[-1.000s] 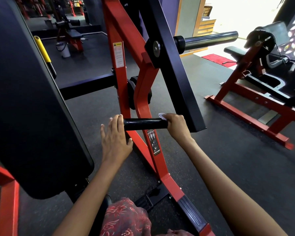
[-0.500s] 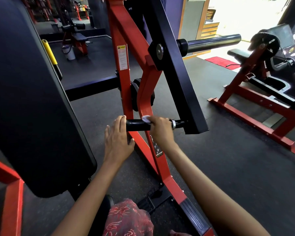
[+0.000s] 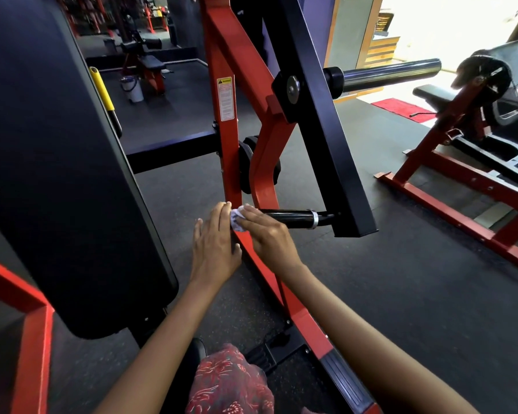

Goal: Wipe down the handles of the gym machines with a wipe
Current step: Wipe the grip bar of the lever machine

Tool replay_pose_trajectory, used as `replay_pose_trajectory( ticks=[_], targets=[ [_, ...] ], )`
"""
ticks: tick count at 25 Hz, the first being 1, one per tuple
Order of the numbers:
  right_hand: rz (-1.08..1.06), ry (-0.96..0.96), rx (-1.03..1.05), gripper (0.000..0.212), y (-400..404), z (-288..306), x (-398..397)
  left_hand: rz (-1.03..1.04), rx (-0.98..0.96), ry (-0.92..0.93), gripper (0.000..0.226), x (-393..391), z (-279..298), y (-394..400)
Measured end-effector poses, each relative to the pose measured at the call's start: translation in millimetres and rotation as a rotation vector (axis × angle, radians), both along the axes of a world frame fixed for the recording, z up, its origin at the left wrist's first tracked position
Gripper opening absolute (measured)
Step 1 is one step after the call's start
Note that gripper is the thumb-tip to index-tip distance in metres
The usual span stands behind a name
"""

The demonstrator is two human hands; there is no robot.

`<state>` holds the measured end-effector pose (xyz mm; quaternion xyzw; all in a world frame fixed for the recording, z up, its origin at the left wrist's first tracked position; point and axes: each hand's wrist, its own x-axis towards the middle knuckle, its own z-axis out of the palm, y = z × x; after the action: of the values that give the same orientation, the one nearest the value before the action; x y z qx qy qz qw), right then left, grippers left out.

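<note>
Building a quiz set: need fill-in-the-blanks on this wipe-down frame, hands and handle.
1. The right hand presses a white ___ against the handle.
2. The handle's grip is coloured ___.
3. The left hand lies flat with ___ fingers.
4. The warning label sits on a ___ frame post.

Missing: wipe; black; straight; red

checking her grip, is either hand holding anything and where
Right hand holds the wipe bunched under its fingers at the handle's free end. Left hand holds nothing.
</note>
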<state>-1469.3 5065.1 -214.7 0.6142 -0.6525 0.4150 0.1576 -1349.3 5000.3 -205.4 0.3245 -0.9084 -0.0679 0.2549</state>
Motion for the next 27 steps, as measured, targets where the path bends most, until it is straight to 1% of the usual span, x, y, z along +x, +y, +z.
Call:
replay_pose_trajectory(
  ticks=[1,3,5,6,10,12,14,16,18,20,21,23,25,27],
  targets=[
    [0.035,-0.027,-0.004,0.030,-1,-1,6,0.001,0.001,0.003,0.084,0,0,0],
    [0.109,0.022,0.005,0.029,11,-2,-5,0.008,0.000,-0.012,0.086,0,0,1],
    [0.095,0.082,0.022,0.031,30,-5,-31,0.013,0.006,-0.026,0.087,-1,2,2],
    [0.053,0.072,0.030,0.033,40,-6,-44,0.016,0.007,-0.024,0.088,-1,2,3],
    [-0.188,-0.101,0.086,0.037,61,-8,-80,0.033,0.004,0.018,0.088,-3,-1,5],
    [-0.266,-0.193,0.085,0.035,61,-3,-87,0.040,-0.005,0.024,0.087,-4,-2,5],
    [-0.317,-0.282,0.113,0.029,51,9,-83,0.050,-0.009,0.028,0.084,-5,-3,5],
    [-0.285,-0.367,0.186,0.027,34,24,-65,0.055,-0.020,0.044,0.079,-7,-4,6],
    [-0.172,-0.363,0.188,0.028,22,37,-43,0.063,-0.032,0.060,0.077,-8,-5,6],
    [-0.057,-0.292,0.155,0.030,25,39,-34,0.071,-0.033,0.068,0.076,-9,-5,6],
    [-0.046,-0.261,0.154,0.032,31,37,-41,0.073,-0.035,0.072,0.076,-9,-5,6],
    [-0.149,-0.247,0.206,0.036,50,30,-66,0.074,-0.034,0.078,0.075,-9,-5,7],
    [-0.266,-0.301,0.270,0.034,63,27,-89,0.077,-0.020,0.078,0.076,-9,-4,9],
    [-0.247,-0.314,0.333,0.031,55,31,-96,0.072,-0.015,0.086,0.078,-9,-4,9]
  ],
)
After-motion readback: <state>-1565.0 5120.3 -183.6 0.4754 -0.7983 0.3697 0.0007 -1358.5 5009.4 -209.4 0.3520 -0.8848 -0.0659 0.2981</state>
